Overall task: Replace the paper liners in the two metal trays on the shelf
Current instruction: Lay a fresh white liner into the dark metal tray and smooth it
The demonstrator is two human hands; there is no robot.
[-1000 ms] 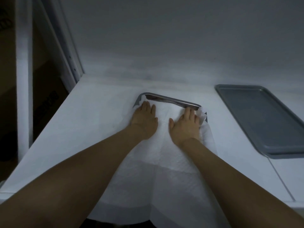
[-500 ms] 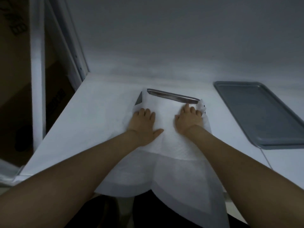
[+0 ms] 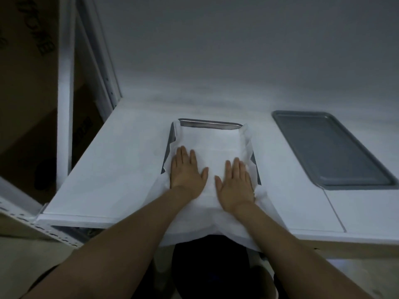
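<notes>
Both hands are sliding back from the far rim toward the near end. Paper liner point(image 3: 210, 143) is hanging over the shelf point(image 3: 121, 169) front, surplus not yet tucked. Left hand point(image 3: 186, 169) and right hand point(image 3: 235, 184), fingers straight, are pressing it flat into the left tray point(image 3: 209, 124). Halfway at best, I judge: the right tray point(image 3: 328, 147), well apart, is sitting bare. Cardboard box point(image 3: 26, 83) is standing far left; nothing is blocking.

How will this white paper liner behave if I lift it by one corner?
Probably floppy: the paper liner drapes limply over the shelf front edge. Likely thin and light: its sides crumple against the metal tray rim. It may spring up once the left hand and right hand stop pressing it flat.
</notes>
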